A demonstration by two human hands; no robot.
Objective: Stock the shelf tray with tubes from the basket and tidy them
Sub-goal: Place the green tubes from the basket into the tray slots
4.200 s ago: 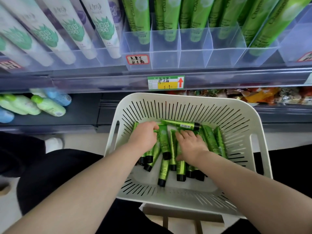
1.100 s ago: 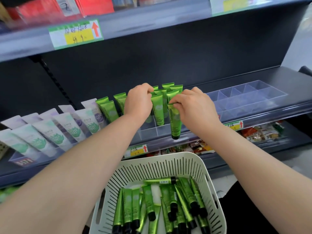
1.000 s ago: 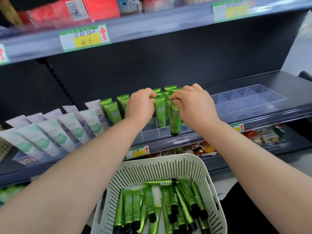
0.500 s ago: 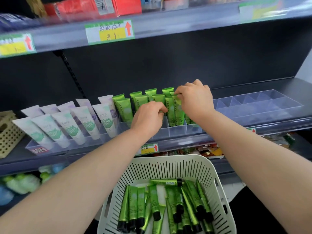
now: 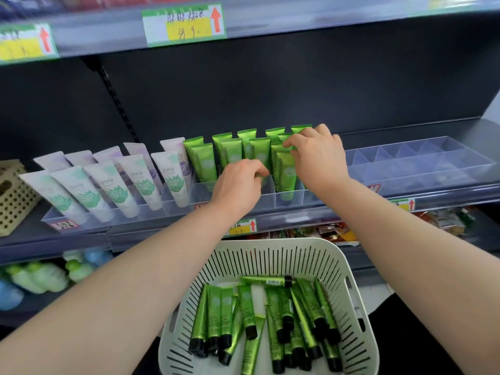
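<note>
A clear divided shelf tray point(image 5: 288, 199) holds several upright green tubes point(image 5: 201, 161) in rows. My left hand point(image 5: 238, 186) is at the tray's front, its fingers curled around the lower part of a standing green tube point(image 5: 259, 150). My right hand point(image 5: 318, 155) reaches over the right end of the rows and pinches the flat top of another green tube point(image 5: 284, 169). Below, a white slotted basket point(image 5: 339, 269) holds several loose green tubes point(image 5: 226, 312) with black caps.
White tubes point(image 5: 113, 182) fill the tray section to the left. To the right stands a clear tray point(image 5: 422, 163) with no tubes in its compartments. A beige perforated basket point(image 5: 13, 196) sits at far left. Price labels point(image 5: 186, 24) line the upper shelf edge; bottles lie below.
From the basket, both hands rose to the shelf tray with tubes. The tube my right hand held out in front now stands in the tray. My left hand dropped to the tray's front.
</note>
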